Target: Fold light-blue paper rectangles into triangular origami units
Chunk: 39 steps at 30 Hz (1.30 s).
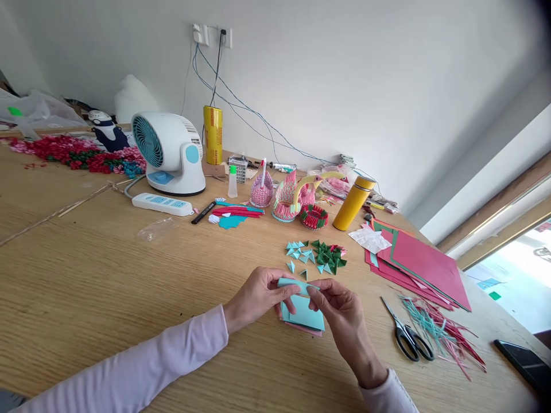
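A folded strip of light blue paper (297, 283) is held up between both hands. My left hand (267, 292) pinches its left end, thumb in front. At the right end, the thumb and fingers of my right hand (338, 304) close on the paper. Just below lies a stack of light blue paper pieces (307, 315), with a pink sheet showing at its bottom edge. Beyond the hands sit small folded light blue triangles (299, 251) and a pile of dark green triangles (329, 257).
Black-handled scissors (411, 338) and thin paper strips (443, 330) lie to the right, near a phone (525, 361). Coloured sheets (430, 264) and a yellow bottle (353, 203) stand behind. Folded-paper swans (286, 201), a fan (172, 152) and a power strip (161, 204) are farther back.
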Available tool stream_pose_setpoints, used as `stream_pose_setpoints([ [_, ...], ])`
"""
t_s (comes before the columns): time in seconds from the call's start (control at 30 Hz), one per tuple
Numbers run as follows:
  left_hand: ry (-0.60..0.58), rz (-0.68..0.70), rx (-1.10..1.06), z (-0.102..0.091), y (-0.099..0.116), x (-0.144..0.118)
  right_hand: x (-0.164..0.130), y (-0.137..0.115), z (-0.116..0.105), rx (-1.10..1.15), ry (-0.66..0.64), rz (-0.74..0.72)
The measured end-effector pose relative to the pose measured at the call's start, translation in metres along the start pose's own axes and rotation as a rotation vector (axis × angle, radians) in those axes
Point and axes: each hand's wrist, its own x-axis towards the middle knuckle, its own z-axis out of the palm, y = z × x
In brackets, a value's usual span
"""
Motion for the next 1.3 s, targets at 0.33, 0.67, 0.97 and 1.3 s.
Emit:
stream_pose_setpoints([
  [0.33, 0.027, 0.027, -0.045, 0.002, -0.013, 0.0, -0.001, 0.011, 0.004, 0.055, 0.013, -0.044],
  [0.67, -0.14, -0.038, 0.194, -0.002, 0.001, -0.005, -0.003, 0.009, 0.003, -0.013, -0.01, -0.137],
  [0.97, -0.136, 0.066, 0.112, 0.003, -0.005, -0.005, -0.003, 0.003, 0.007, -0.021, -0.041, 0.009],
  [1.3, -0.115, 0.049, 0.258, 0.004, -0.009, -0.008, -0.005, 0.008, 0.005, -0.107, -0.074, -0.024],
])
